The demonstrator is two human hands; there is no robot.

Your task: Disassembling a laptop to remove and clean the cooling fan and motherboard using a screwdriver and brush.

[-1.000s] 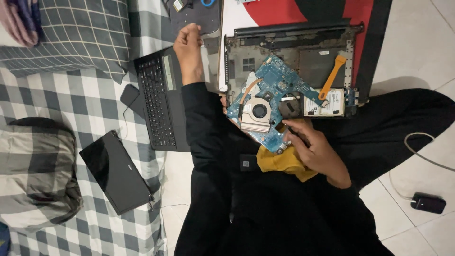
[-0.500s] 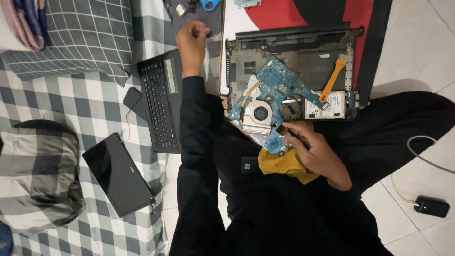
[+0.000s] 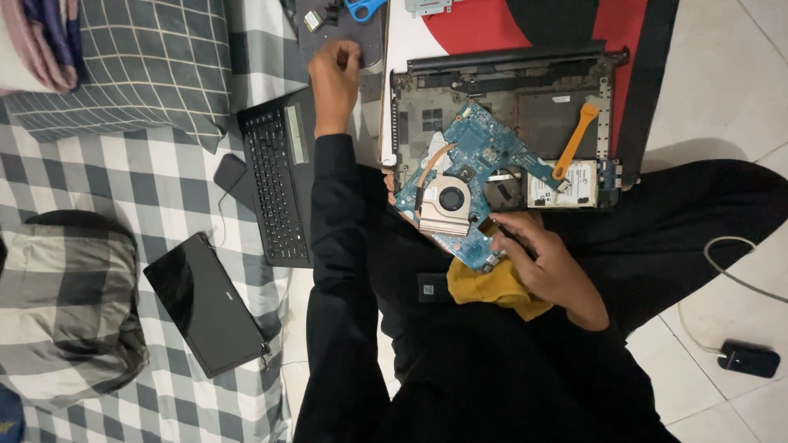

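The head camera looks straight down at a person in dark clothes who sits on the floor.

The right hand (image 3: 538, 262) rests on the near edge of a blue circuit board (image 3: 476, 176). Its fingers are pressed together around something thin and dark, but it is too small to tell what it is. A yellow cloth (image 3: 492, 287) lies under this hand, on the person's lap.

The blue circuit board is tilted and lifted partly out of an open laptop shell (image 3: 525, 107). Its far end sits over the shell and its near end hangs over the lap. A round fan (image 3: 450, 199) with a copper pipe is on the board. An orange pry tool (image 3: 574, 139) lies inside the shell, beside a silver drive (image 3: 566, 187).

The left hand (image 3: 335, 74) reaches far away to the top. Its fingers are curled down onto a dark flat panel (image 3: 353, 37), near blue scissors (image 3: 361, 8). I cannot tell if it pinches anything.

A black keyboard part (image 3: 275, 184) lies beside the left arm. A dark screen panel (image 3: 209, 303) lies on the checked bed sheet (image 3: 164, 189).

The laptop looks mostly taken apart. The keyboard is off, the shell is open, and the board looks loose. The fan is on the board and the drive is in the shell.
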